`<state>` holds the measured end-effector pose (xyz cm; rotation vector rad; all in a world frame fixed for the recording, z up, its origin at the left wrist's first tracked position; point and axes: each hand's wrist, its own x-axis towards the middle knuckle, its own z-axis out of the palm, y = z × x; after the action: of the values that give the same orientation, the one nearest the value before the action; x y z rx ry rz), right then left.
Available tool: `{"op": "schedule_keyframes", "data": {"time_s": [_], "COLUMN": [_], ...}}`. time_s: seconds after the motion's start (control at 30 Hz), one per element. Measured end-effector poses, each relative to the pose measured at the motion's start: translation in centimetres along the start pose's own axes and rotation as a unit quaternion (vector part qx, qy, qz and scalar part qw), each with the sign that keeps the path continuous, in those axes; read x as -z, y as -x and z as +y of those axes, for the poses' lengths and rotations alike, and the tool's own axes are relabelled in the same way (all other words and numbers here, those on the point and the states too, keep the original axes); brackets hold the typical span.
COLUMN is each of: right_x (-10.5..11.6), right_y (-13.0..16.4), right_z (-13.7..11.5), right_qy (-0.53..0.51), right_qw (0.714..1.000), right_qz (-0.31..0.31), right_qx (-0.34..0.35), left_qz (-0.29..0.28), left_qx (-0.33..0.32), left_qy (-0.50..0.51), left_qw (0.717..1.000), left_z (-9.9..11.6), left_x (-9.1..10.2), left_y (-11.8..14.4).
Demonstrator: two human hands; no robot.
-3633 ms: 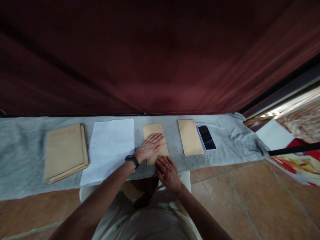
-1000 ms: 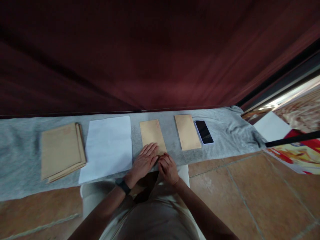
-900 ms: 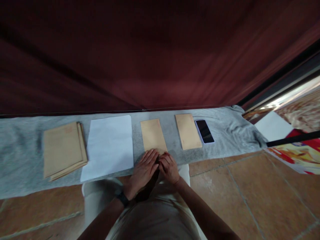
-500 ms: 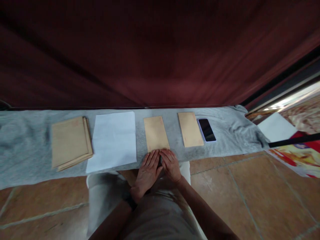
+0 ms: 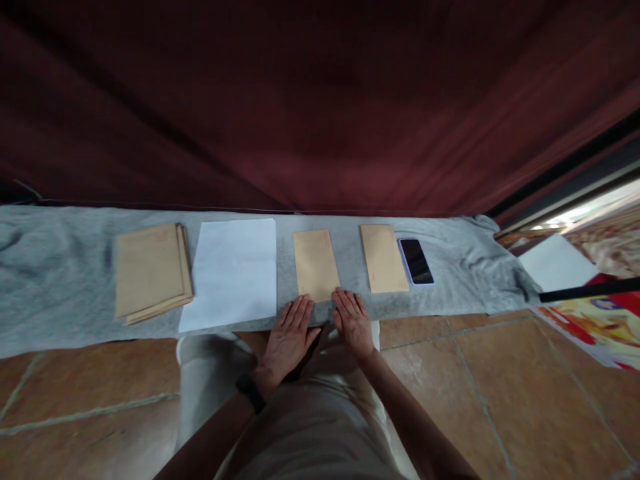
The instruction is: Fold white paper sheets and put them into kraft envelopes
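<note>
Envelope [image 5: 315, 265], brown and narrow, lies flat on the grey cloth [image 5: 60, 267], its short near end close to the cloth's near edge and right in front of the person. Both hands rest there, palms down and fingers spread flat, holding nothing. The left hand [image 5: 289, 337] lies on the near edge of the cloth just short of the envelope's near left corner; whether its fingertips touch the paper I cannot tell. The right hand [image 5: 353, 323] sits beside it, its fingertips at the envelope's near right corner, seemingly touching it. Flat, open hands at the near end read as pressing or squaring the envelope, a judgement only. A dark band [image 5: 250, 392] circles the left wrist.

Further out, the things sit in one row along the cloth, each with its long side running away from the person, well apart from one another, so each can be reached without disturbing its neighbour. Left of the envelope lies a white sheet [image 5: 231, 272], its near edge reaching the cloth's near edge. Beyond that, toward the cloth's left end, a stack of brown envelopes [image 5: 150, 272] is slightly fanned. To the right lies a second single envelope [image 5: 383, 257], with a dark-screened phone [image 5: 416, 261] just beside it. Behind the far edge hangs a dark red curtain [image 5: 320, 100].
</note>
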<state>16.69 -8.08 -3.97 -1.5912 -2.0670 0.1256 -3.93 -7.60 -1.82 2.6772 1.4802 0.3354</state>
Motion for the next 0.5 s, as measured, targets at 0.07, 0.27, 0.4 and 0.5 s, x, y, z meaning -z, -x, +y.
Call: {"op": "schedule_keyframes", "data": {"time_s": [0.07,0.27,0.4,0.5], "right_x": [0.1,-0.4,-1.4,-1.9], "right_y": [-0.2,-2.4,-3.4,-3.1], "right_z": [-0.1,-1.5,-1.8,-1.2], "right_qy": [-0.001,-0.018,-0.009,0.009], "right_qw": [1.000,0.998,0.998,1.000], "right_qz": [0.001,-0.031,-0.039,-0.023], "right_qx": [-0.005,0.043,0.040,0.005], "left_qz": [0.006,0.013,0.011,0.018], "left_qx": [0.005,0.010,0.011,0.009], "left_qy": [0.001,-0.010,-0.013,-0.007], "left_qw": [1.000,1.000,1.000,1.000], "left_z": [-0.1,0.3,0.3,0.1], "left_x": [0.0,-0.5,-0.7,-0.7], "left_y": [0.3,0.2,0.2,0.4]}}
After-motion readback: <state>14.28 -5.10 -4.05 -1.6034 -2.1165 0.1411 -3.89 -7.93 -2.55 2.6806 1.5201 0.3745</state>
